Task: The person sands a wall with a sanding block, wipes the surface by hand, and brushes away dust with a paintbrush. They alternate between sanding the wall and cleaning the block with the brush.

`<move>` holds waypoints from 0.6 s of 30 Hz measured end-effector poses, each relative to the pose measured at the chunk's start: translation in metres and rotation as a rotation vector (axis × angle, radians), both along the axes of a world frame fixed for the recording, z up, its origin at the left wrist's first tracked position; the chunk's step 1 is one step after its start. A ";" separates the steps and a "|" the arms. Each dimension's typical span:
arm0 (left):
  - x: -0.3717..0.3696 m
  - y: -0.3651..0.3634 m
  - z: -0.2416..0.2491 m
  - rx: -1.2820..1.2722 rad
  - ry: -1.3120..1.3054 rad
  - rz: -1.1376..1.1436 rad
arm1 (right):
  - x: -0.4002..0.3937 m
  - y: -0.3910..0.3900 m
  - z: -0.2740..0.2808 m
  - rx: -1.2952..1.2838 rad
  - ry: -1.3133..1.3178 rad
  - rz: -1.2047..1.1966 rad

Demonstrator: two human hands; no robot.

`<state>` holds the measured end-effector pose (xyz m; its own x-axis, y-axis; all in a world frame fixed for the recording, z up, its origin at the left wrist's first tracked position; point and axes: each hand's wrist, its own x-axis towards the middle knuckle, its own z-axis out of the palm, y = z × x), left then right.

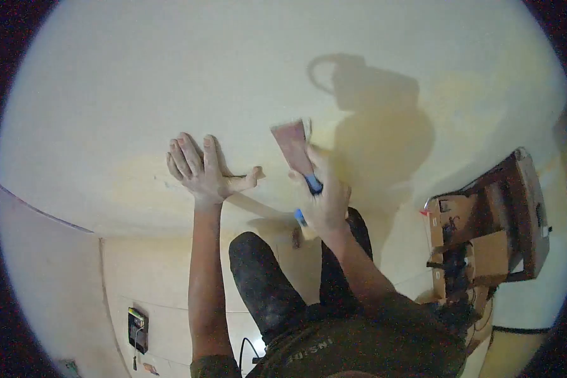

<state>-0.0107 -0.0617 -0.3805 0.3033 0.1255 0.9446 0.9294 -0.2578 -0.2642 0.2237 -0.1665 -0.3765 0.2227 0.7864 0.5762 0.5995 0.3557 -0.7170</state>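
Pressed flat on the pale wall (189, 75), my left hand (205, 179) has its fingers spread and the thumb stretched to the right; it holds nothing. To its right my right hand (324, 201) is wrapped round the handle of a scraper (293, 146). The scraper has a wide reddish-brown blade, pointing up and to the left, and a blue part at the handle. Its blade edge is at or close to the wall; contact cannot be told. Yellowish patches show on the surface around both hands.
At the right stands a dark piece of furniture (528, 214) with open cardboard boxes (488, 258). A black device (138, 331) with a cord is at lower left. My bent knees are below my hands. A large shadow falls on the wall at upper right.
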 end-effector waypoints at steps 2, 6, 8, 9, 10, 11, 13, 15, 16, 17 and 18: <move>-0.002 0.000 0.002 0.008 -0.004 -0.004 | -0.005 0.014 0.029 0.113 0.073 0.059; -0.003 0.002 0.004 0.019 -0.029 0.000 | 0.004 0.004 -0.018 0.028 0.026 0.006; -0.003 0.001 0.002 0.012 -0.034 -0.002 | 0.004 0.001 -0.033 0.097 0.064 -0.001; -0.002 -0.001 0.001 0.002 -0.026 -0.005 | 0.003 0.001 -0.019 0.056 0.074 0.017; -0.003 -0.003 0.001 -0.004 -0.018 -0.005 | 0.002 0.003 0.010 0.021 0.084 0.038; -0.003 -0.003 0.003 0.000 -0.014 0.001 | 0.003 0.006 0.027 -0.006 0.090 0.066; -0.005 -0.006 0.002 0.009 0.014 0.011 | 0.002 0.006 0.017 0.054 0.065 0.041; -0.006 -0.005 0.006 0.039 0.045 0.004 | 0.001 0.006 0.000 0.101 0.102 0.028; -0.007 -0.005 0.008 0.057 0.060 -0.005 | 0.000 0.001 -0.013 0.111 0.150 0.033; -0.007 -0.005 0.008 0.069 0.071 -0.012 | 0.000 -0.002 -0.024 0.114 0.194 0.039; -0.006 -0.004 0.007 0.063 0.058 -0.010 | 0.000 -0.001 -0.014 0.113 0.162 0.043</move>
<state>-0.0164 -0.0661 -0.3736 0.3590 0.0631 0.9312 0.9093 -0.2486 -0.3337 0.2232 -0.1675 -0.3903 0.2871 0.7298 0.6204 0.4618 0.4620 -0.7571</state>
